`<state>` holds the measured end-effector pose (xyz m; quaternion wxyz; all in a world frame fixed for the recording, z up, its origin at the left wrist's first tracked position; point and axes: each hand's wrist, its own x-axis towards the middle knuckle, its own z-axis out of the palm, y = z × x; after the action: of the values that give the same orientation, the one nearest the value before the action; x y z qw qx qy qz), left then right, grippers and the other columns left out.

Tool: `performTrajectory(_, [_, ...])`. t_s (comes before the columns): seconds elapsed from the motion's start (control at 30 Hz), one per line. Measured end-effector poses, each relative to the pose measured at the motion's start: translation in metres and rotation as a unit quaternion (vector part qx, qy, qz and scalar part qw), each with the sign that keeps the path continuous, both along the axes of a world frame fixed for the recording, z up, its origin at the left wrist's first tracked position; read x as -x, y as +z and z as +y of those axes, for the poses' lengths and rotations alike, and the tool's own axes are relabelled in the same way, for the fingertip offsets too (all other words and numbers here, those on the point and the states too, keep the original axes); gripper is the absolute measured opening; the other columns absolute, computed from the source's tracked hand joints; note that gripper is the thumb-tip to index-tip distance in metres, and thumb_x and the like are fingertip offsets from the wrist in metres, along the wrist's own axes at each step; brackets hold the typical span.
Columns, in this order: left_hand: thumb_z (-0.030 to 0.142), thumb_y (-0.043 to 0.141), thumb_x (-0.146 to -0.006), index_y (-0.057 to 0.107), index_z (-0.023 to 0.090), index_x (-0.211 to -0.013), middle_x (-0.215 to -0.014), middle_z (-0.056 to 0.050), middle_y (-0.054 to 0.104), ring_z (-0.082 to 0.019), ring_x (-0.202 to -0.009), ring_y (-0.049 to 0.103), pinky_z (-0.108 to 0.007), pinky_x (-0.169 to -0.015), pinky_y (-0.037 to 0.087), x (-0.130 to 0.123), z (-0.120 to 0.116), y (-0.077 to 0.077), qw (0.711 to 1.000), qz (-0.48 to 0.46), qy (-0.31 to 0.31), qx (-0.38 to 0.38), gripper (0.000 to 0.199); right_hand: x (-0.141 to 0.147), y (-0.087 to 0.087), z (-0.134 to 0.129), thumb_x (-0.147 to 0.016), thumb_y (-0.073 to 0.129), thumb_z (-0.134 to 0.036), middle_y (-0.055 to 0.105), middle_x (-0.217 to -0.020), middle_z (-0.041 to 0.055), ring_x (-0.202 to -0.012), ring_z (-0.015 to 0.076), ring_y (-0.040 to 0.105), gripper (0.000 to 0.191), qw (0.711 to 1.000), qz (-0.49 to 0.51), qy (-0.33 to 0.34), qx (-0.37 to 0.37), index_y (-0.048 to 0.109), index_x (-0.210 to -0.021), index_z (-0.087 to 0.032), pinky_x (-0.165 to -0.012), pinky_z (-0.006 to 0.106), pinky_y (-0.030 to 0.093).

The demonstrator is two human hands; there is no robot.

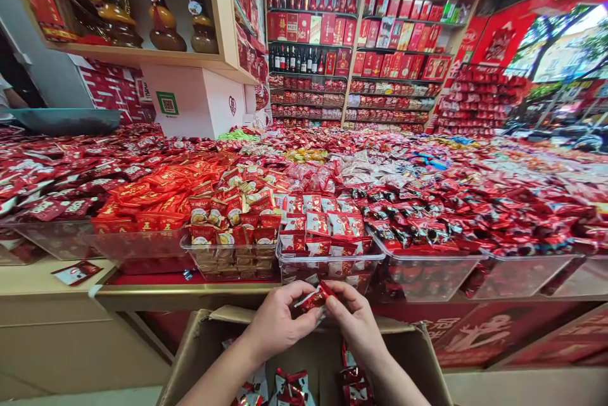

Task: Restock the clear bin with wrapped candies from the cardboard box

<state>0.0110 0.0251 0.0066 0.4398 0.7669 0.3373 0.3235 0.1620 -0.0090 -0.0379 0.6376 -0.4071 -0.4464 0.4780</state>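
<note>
My left hand (285, 317) and my right hand (352, 316) meet over an open cardboard box (192, 346). Between them they pinch a small red-and-white candy packet (313, 298), fingers closed around its two ends. Several similar red-and-white packets (292, 387) lie loose inside the box. Just beyond my hands stands a clear plastic bin (332, 258) filled with neat rows of red-and-white packets (317, 223). My forearms hide part of the box's inside.
Clear bins of durian candy (235, 209), orange-red packets (156, 197) and dark red packets (418, 216) line the counter. One packet (76, 272) lies on the left counter edge. Shelves of bottles and gift boxes (308, 29) stand behind. A glass-fronted cabinet (175, 57) juts out at upper left.
</note>
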Motion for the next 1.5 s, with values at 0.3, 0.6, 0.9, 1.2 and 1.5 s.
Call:
performTrajectory(0.3, [0.028, 0.070, -0.063, 0.062, 0.014, -0.081, -0.069, 0.000, 0.061, -0.011, -0.061, 0.052, -0.020, -0.058, 0.044, 0.001, 0.003, -0.001, 0.976, -0.137, 0.020, 0.169, 0.024, 0.000, -0.007, -0.002, -0.072, 0.062, -0.037, 0.054, -0.065, -0.0019, -0.059, 0.0117, 0.045, 0.018, 0.999, 0.044, -0.006, 0.009, 0.056, -0.074, -0.020, -0.057, 0.023, 0.037])
performTrajectory(0.6, [0.033, 0.069, -0.066, 0.065, 0.012, -0.078, -0.070, -0.001, 0.054, -0.012, -0.064, 0.050, -0.020, -0.054, 0.046, 0.004, 0.001, -0.002, 0.984, -0.096, 0.011, 0.151, 0.025, 0.004, -0.005, -0.004, -0.073, 0.060, -0.039, 0.056, -0.066, 0.0007, -0.061, 0.0121, 0.044, 0.025, 0.999, 0.027, -0.024, -0.009, 0.056, -0.064, -0.017, -0.058, 0.023, 0.036])
performTrajectory(0.9, [0.043, 0.064, -0.069, 0.062, 0.013, -0.083, -0.070, -0.001, 0.058, -0.013, -0.064, 0.051, -0.021, -0.054, 0.046, 0.004, 0.004, 0.001, 0.979, -0.108, 0.012, 0.174, 0.034, 0.010, -0.007, -0.006, -0.071, 0.065, -0.034, 0.053, -0.063, -0.0024, -0.057, 0.0092, 0.046, 0.018, 0.997, 0.072, -0.007, -0.004, 0.055, -0.077, -0.020, -0.052, 0.019, 0.036])
performTrajectory(1.2, [0.056, 0.042, -0.079, 0.060, 0.012, -0.080, -0.057, 0.000, 0.056, -0.009, -0.048, 0.051, -0.018, -0.045, 0.037, 0.003, 0.012, -0.014, 0.978, -0.113, 0.008, 0.177, 0.048, -0.029, 0.069, -0.017, -0.072, 0.062, -0.033, 0.062, -0.073, 0.0020, -0.066, 0.0125, 0.055, 0.016, 0.988, -0.095, -0.100, -0.064, 0.059, -0.083, -0.021, -0.058, 0.021, 0.045])
performTrajectory(1.5, [0.044, 0.050, -0.078, 0.058, 0.012, -0.072, -0.058, 0.000, 0.055, -0.010, -0.049, 0.052, -0.020, -0.049, 0.041, 0.002, 0.011, -0.012, 0.992, -0.057, 0.019, 0.111, 0.033, -0.042, 0.134, 0.096, -0.066, 0.057, -0.028, 0.060, -0.063, 0.0006, -0.059, 0.0126, 0.057, 0.012, 0.951, -0.295, -0.088, -0.043, 0.051, -0.070, -0.018, -0.057, 0.025, 0.046])
